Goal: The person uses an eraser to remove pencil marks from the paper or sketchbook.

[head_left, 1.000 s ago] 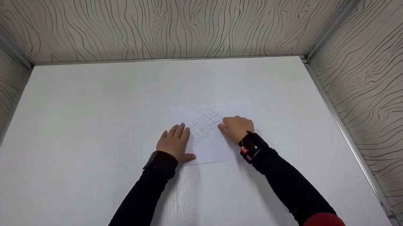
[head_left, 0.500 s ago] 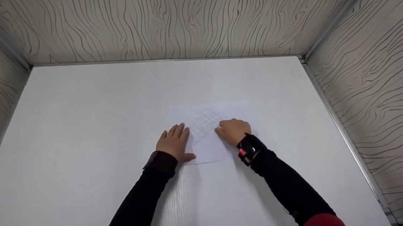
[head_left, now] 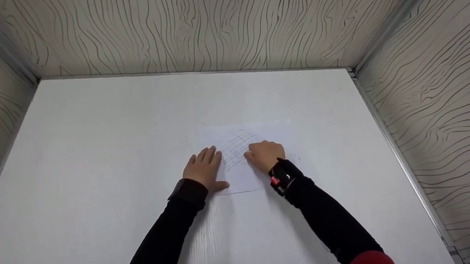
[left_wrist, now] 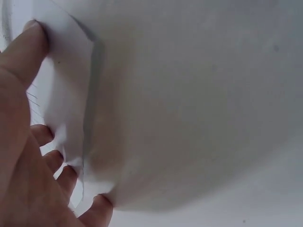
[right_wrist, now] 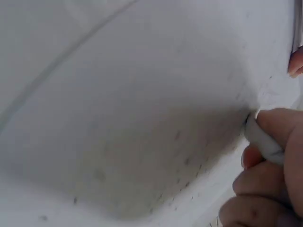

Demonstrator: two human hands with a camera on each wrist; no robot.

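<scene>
A white sheet of paper (head_left: 242, 181) lies on the white table, with a pencil-like grid of crossing lines (head_left: 236, 142) drawn on it. My left hand (head_left: 203, 169) rests on the sheet's left edge with fingers spread. In the left wrist view its fingertips press down along the slightly lifted paper edge (left_wrist: 71, 90); the little finger touches the table. My right hand (head_left: 265, 155) is on the right part of the drawing, fingers curled. The right wrist view shows it pinching a small white eraser (right_wrist: 264, 142), its darkened tip against the paper. The eraser is hidden in the head view.
Dark eraser crumbs (right_wrist: 187, 161) are scattered on the paper beside my right hand. The white table (head_left: 113, 129) extends around the sheet. Wood-grain patterned panels (head_left: 193, 26) enclose its back and sides, and a metal edge strip (head_left: 400, 152) runs down the right side.
My right hand has moved left and slightly down over the drawing. Grid lines by its knuckles have faded, and crumbs now show to its right. My left hand stays in place.
</scene>
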